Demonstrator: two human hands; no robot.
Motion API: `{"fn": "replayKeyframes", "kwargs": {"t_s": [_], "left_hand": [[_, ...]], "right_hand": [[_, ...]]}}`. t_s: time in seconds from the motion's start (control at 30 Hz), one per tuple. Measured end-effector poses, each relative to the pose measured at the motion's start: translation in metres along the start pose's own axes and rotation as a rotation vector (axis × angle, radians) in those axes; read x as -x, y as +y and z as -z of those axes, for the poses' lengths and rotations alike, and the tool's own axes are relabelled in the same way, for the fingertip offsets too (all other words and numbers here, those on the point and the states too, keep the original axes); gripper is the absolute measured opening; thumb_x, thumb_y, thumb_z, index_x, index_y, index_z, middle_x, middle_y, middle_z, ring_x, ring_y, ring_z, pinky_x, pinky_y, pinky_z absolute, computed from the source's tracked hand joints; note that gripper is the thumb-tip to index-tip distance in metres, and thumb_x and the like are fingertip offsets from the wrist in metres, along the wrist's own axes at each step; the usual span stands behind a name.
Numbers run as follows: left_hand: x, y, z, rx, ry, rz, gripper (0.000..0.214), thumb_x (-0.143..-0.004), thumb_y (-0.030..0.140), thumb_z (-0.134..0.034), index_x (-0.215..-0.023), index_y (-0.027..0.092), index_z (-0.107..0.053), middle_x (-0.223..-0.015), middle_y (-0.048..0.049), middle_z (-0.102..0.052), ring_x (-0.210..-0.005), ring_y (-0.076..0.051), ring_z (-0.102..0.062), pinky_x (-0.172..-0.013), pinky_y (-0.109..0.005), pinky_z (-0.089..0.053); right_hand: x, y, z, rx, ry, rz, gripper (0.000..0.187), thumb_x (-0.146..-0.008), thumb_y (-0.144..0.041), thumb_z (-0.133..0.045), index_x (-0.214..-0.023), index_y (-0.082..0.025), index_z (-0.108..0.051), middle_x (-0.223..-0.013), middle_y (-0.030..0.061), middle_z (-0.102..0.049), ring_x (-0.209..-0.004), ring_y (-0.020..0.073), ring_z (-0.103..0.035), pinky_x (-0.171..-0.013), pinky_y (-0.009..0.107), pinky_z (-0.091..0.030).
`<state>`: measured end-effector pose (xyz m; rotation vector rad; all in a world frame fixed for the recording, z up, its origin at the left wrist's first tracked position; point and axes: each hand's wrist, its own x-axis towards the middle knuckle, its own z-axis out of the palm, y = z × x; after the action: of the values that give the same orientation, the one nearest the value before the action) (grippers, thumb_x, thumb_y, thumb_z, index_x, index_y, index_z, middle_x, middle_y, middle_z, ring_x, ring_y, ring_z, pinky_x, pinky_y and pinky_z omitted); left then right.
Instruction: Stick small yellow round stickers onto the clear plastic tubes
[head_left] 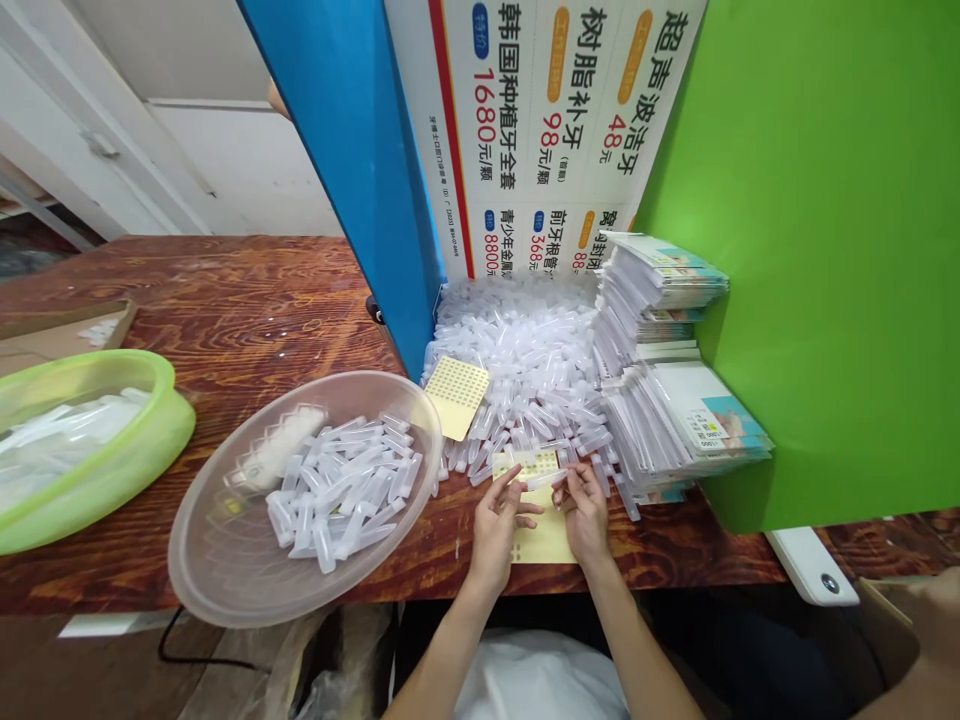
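A small translucent white plastic tube (546, 481) lies level between my two hands, above a pale yellow sheet of small round stickers (547, 540). My left hand (495, 530) has its thumb and forefinger at the tube's left end, the other fingers loosely stretched out. At the right end, the fingertips of my right hand (586, 512) pinch the tube. Just beyond my hands spreads a large heap of similar tubes (525, 350). A second sticker sheet (456, 397) rests on the heap's left edge.
Left of my hands stands a translucent plastic bowl (217, 540) holding more tubes. A green basket (150, 470) with white items is farther left. Stacks of printed cards (660, 400) stand to the right. Blue (337, 150) and green (825, 250) panels flank the heap. A white device (814, 567) sits at the table's front edge.
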<state>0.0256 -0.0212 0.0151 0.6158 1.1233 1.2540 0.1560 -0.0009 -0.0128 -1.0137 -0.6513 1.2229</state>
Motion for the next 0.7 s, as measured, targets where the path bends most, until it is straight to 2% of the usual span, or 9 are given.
{"fn": "replayKeyframes", "kwargs": {"t_s": [0.17,0.33,0.5,0.6,0.7], "left_hand": [[-0.003,0.001,0.000,0.054,-0.085,0.082,0.062,-0.071,0.046,-0.085,-0.123,0.016,-0.069,-0.096,-0.0101,-0.076,-0.071,-0.016,-0.074,-0.074,-0.029,-0.061],[-0.002,-0.001,0.002,0.012,-0.095,0.049,0.056,-0.066,0.042,-0.088,-0.112,0.014,-0.075,-0.091,-0.0094,-0.079,-0.079,-0.021,-0.074,-0.083,-0.035,-0.060],[0.000,0.003,0.002,-0.092,-0.178,0.022,0.047,-0.055,0.038,-0.093,-0.093,0.014,-0.081,-0.083,-0.0091,-0.079,-0.077,-0.025,-0.073,-0.078,-0.036,-0.059],[0.001,0.008,-0.002,-0.132,-0.231,-0.064,0.039,-0.059,0.042,-0.091,-0.085,0.014,-0.082,-0.076,-0.0079,-0.078,-0.072,-0.022,-0.071,-0.071,-0.032,-0.058],[0.001,0.012,-0.006,-0.174,-0.276,-0.135,0.036,-0.066,0.045,-0.087,-0.084,0.015,-0.082,-0.073,-0.0074,-0.076,-0.068,-0.020,-0.070,-0.069,-0.031,-0.058]], "right_hand": [[0.001,0.000,-0.002,0.064,-0.009,0.031,0.033,-0.080,-0.051,-0.072,-0.088,-0.022,-0.058,-0.065,-0.0016,-0.062,-0.049,0.0125,-0.052,-0.048,0.025,-0.042],[0.002,0.001,-0.002,0.120,-0.044,0.042,0.030,-0.086,-0.051,-0.067,-0.091,-0.024,-0.057,-0.065,-0.0032,-0.058,-0.050,0.0135,-0.052,-0.051,0.026,-0.043],[0.004,0.001,-0.001,0.129,-0.140,0.009,0.030,-0.086,-0.051,-0.066,-0.089,-0.022,-0.059,-0.065,-0.0033,-0.054,-0.050,0.0123,-0.049,-0.048,0.024,-0.040],[0.006,0.000,-0.001,0.122,-0.183,-0.005,0.031,-0.088,-0.052,-0.063,-0.090,-0.022,-0.058,-0.067,-0.0028,-0.055,-0.050,0.0117,-0.048,-0.047,0.024,-0.040],[0.007,-0.001,-0.001,0.119,-0.156,0.017,0.031,-0.088,-0.055,-0.061,-0.091,-0.023,-0.057,-0.069,-0.0029,-0.054,-0.050,0.0118,-0.046,-0.045,0.024,-0.039]]}}
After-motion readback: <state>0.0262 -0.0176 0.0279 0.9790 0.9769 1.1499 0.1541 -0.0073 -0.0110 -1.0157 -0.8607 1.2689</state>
